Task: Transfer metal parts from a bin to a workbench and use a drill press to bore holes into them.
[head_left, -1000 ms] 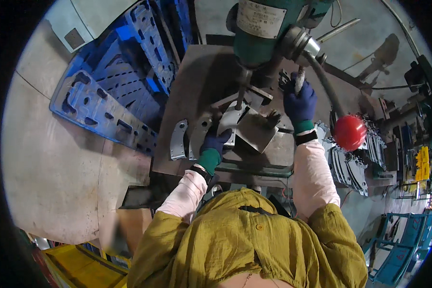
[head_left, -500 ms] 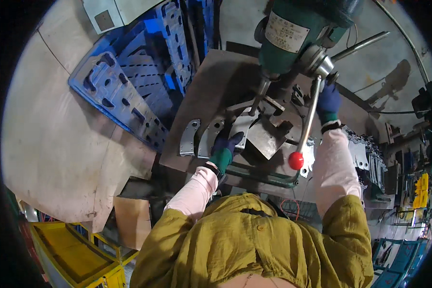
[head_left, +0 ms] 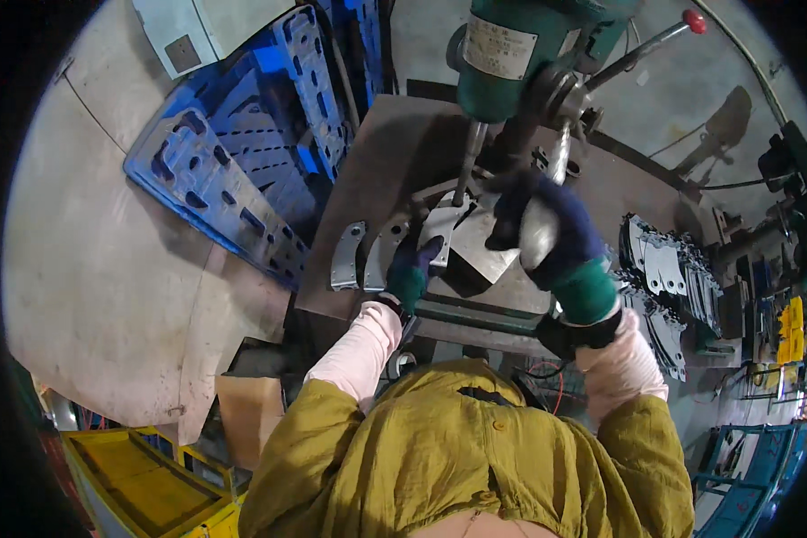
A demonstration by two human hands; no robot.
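Note:
The drill press (head_left: 495, 63) has a green head, and its spindle (head_left: 471, 157) reaches down to the upper end of a curved metal plate (head_left: 443, 231). My left hand (head_left: 410, 272), in a dark glove with a green cuff, grips the lower left edge of this plate, thumb on top. Two similar curved plates, one (head_left: 347, 255) and another (head_left: 384, 260), lie to its left. Motion smears my gloved right hand (head_left: 560, 229), which is closed round a metal feed lever (head_left: 560, 157). Beside the held plate sits a flat metal block (head_left: 482, 247).
Stacked metal plates (head_left: 659, 264) cover the right of the worktable (head_left: 381, 125). Blue plastic pallets (head_left: 211, 179) lean at the left. A second lever with a red knob (head_left: 694, 21) sticks out at upper right. A yellow frame (head_left: 143, 466) and cardboard box (head_left: 247, 412) stand lower left.
My right hand has come down and toward me with a lever. The red-knobbed lever has swung from low in front to the upper right. My left hand stays on the plate.

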